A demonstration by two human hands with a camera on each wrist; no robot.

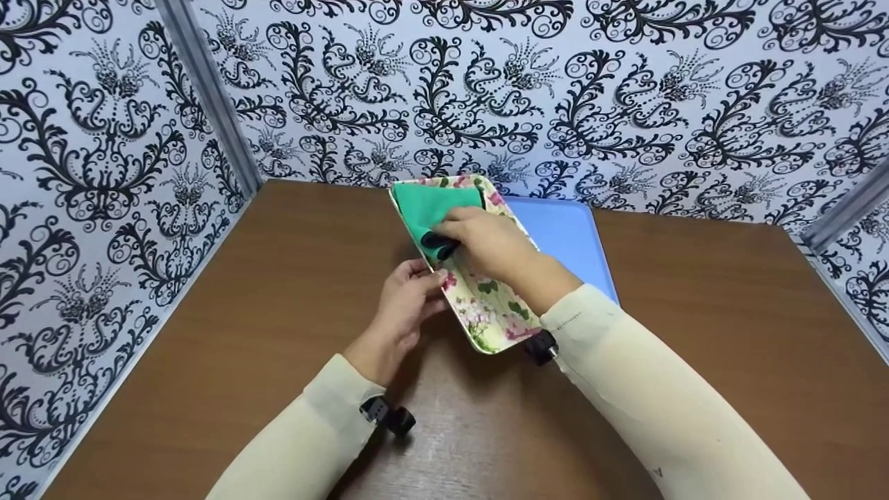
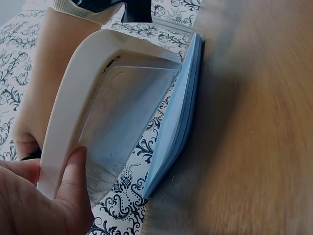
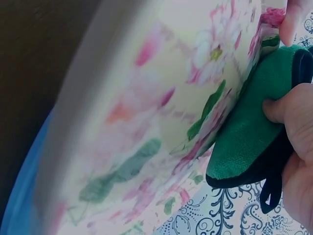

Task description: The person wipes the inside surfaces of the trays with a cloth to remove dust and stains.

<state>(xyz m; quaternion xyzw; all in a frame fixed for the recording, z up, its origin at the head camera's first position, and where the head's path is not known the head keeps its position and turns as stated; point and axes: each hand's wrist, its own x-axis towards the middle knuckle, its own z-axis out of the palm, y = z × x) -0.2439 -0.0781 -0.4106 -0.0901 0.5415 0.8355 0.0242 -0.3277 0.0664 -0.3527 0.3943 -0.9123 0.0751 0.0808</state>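
My left hand (image 1: 408, 300) grips the long left edge of a flower-patterned tray (image 1: 479, 323) and holds it up at a tilt. In the left wrist view the thumb lies on the tray's pale underside (image 2: 129, 105), with fingers round the rim. My right hand (image 1: 494, 239) holds a green cleaning cloth (image 1: 432, 205) with black trim against the tray's patterned face, toward its far end. The right wrist view shows the thumb pressed on the folded green cloth (image 3: 249, 127), a black loop (image 3: 270, 195) hanging from its edge.
A blue tray (image 1: 566, 232) lies on the brown wooden table (image 1: 292, 278) behind and right of the floral tray. Patterned walls (image 1: 451, 83) stand at the back and sides. Each wrist wears a small black camera (image 1: 399, 420).
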